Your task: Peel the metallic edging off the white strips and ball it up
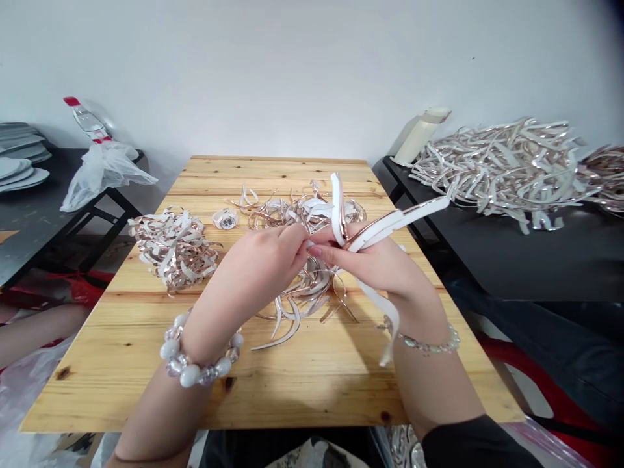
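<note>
Both hands meet above the middle of the wooden table [292, 370]. My right hand [375, 260] is closed around several white strips with rose-gold edges [380, 229], which stick out up and to the right, while one white tail hangs down by the wrist. My left hand [280, 257] is pinched at the near end of these strips, its fingertips touching those of my right hand; what lies between them is too small to make out. Below and behind the hands lies a loose heap of similar curved strips [292, 211].
A pile of curly shreds [178, 250] and a tape roll [225, 218] are on the table's left. On the right black table [487, 260] is a large strip heap [507, 166]. At left stand a bottle [88, 120], plastic bag [104, 169] and plates [22, 172]. A person's arm [43, 331] shows at far left.
</note>
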{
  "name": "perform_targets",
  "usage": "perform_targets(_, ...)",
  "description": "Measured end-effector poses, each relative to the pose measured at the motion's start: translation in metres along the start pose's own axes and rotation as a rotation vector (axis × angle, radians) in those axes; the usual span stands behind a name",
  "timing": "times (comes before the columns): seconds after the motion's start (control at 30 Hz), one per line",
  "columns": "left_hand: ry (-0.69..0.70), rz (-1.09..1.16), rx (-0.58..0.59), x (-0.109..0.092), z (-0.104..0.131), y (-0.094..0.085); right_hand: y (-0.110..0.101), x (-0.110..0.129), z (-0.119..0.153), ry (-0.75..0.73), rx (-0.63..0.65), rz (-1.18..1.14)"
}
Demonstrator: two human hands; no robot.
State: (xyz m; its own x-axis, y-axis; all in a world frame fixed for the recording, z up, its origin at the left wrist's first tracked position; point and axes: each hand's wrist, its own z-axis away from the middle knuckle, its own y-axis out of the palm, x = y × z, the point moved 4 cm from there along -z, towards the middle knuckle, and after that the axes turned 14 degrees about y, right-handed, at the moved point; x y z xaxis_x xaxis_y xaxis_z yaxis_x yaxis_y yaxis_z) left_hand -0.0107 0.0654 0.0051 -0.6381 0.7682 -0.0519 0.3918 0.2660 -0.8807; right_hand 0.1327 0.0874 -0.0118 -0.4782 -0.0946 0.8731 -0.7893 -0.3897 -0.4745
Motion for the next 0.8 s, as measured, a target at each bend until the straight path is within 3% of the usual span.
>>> perform_targets(0.1,-0.001,0.117,-0.068,0.001,0.003,-0.006,-0.001,0.006,0.005,-0.003,0.018,0.002)
perform_targets(0.2,-0.001,0.249,-0.061,0.002,0.006,-0.010,0.000,0.009,0.007,-0.037,0.032,0.018)
perform_targets(0.57,-0.012,0.097,0.180,-0.003,0.002,0.001,-0.004,0.007,0.010,-0.055,-0.020,0.154)
perform_targets(0.8,0.089,-0.058,-0.003,-0.021,0.003,-0.006,-0.009,0.014,0.016,-0.029,-0.054,0.169)
